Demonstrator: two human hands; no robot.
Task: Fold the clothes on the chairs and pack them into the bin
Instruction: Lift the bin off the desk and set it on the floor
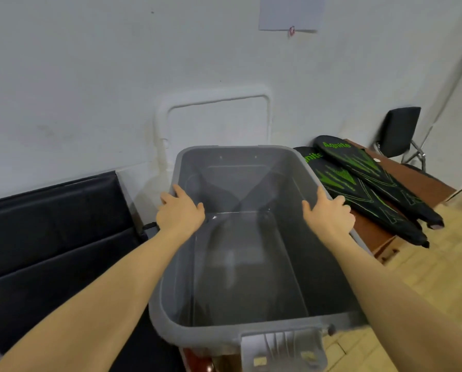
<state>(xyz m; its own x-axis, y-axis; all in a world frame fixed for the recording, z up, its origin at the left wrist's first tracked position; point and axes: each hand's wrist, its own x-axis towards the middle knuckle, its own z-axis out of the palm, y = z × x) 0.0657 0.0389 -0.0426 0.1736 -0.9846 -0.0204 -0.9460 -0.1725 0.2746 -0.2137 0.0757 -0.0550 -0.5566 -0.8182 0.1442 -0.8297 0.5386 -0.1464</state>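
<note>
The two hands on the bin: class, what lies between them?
In the head view, only the bin's open, bare inside lies between the left hand and the right hand, each gripping a side rim. No clothes inside.

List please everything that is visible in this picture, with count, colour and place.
bin: one, grey, empty, centre, on a wooden surface
racket covers: two, black with green print, right of the bin, on the wooden table
chair: one, black, far right by the wall
black cushion: one, left, against the wall
paper: one, white, top of the wall
left hand: grips the bin's left rim
right hand: grips the bin's right rim
</note>
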